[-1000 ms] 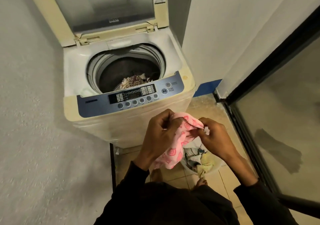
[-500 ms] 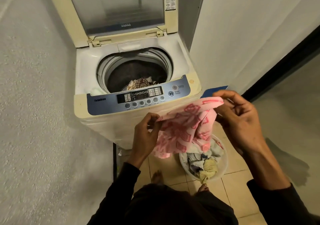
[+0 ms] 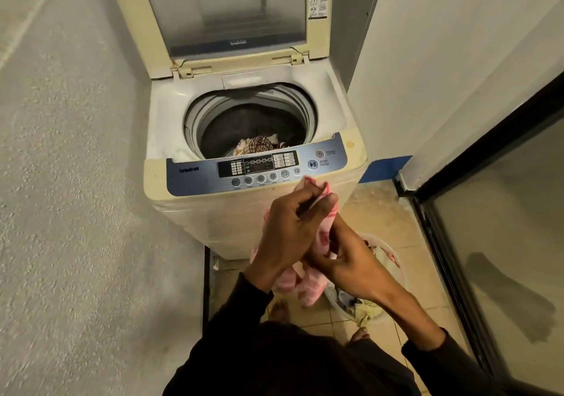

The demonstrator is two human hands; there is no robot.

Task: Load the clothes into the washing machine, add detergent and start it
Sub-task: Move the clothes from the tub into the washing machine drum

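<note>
Below washing machine (image 3: 256,212) control panel, your left hand (image 3: 288,234) and right hand (image 3: 345,261) both clutch pink cloth (image 3: 314,286): light, limp, unbreakable; keep bunched, drop into drum.

I see a beige tiled floor (image 3: 384,212) carrying the open washing machine (image 3: 241,215) and, just right of it, a white laundry basket (image 3: 396,261) of clothes.

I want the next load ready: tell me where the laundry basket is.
In the head view the laundry basket sits on the tiled floor at lower right, by the washing machine's front corner, partly hidden behind the right hand.
</note>
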